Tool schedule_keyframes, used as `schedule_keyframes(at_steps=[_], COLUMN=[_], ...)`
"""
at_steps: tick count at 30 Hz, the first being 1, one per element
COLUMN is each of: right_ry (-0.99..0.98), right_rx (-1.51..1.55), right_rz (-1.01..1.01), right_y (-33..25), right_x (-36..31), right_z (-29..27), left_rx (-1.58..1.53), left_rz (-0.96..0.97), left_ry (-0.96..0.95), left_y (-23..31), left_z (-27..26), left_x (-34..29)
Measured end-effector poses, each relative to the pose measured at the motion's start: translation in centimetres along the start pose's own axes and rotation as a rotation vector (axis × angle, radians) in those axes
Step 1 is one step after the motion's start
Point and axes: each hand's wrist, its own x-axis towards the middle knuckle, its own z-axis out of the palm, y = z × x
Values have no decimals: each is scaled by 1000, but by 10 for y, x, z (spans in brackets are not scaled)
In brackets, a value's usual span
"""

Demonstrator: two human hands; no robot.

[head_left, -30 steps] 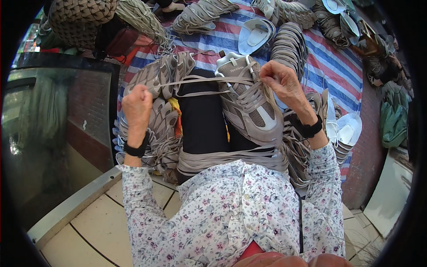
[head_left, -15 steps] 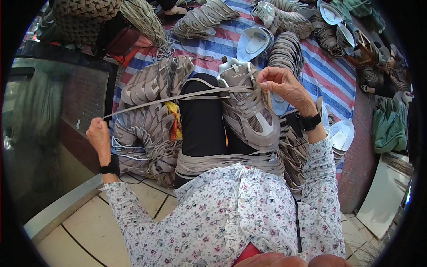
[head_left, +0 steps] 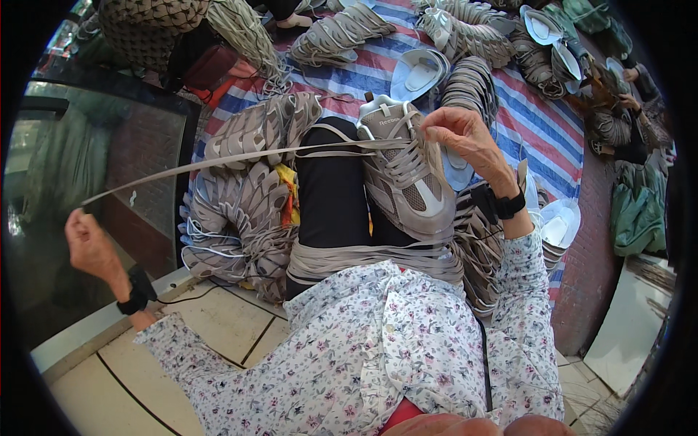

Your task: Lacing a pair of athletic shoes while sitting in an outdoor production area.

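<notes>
A grey-beige sneaker upper lies across my lap, its toe pointing at me and its lower part laced. My left hand is far out to the left, fingers closed on the end of a flat beige shoelace. That lace runs in a long, slightly bowed line over my left thigh to the top eyelets. Beside the upper's right edge, my right hand pinches with thumb and forefinger at the lacing; exactly what lies between the fingertips is hard to see, but it looks like lace. A bundle of loose laces rests across my lap.
Stacks of similar uppers lie left of my legs, with more ahead on the striped sheet. White-blue sole-shaped pieces sit among them. A glass-fronted cabinet stands close at left. Another person's hands show at far right.
My left hand has moved farther left and a little down, drawing out more of the shoelace. My right hand stays almost in place by the sneaker upper.
</notes>
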Motion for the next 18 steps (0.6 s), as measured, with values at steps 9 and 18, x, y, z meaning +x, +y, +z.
schedule_keyframes(at_steps=[9,18], right_ry=[-66,104], right_rx=[-290,-355], right_rz=[-93,-253], right_y=[-7,0], right_x=[-1,13], right_z=[41,41], left_rx=[-329,-465], left_rz=[128,167], left_ry=[281,235], left_y=[52,103], left_z=[-80,-88], left_x=[63,47])
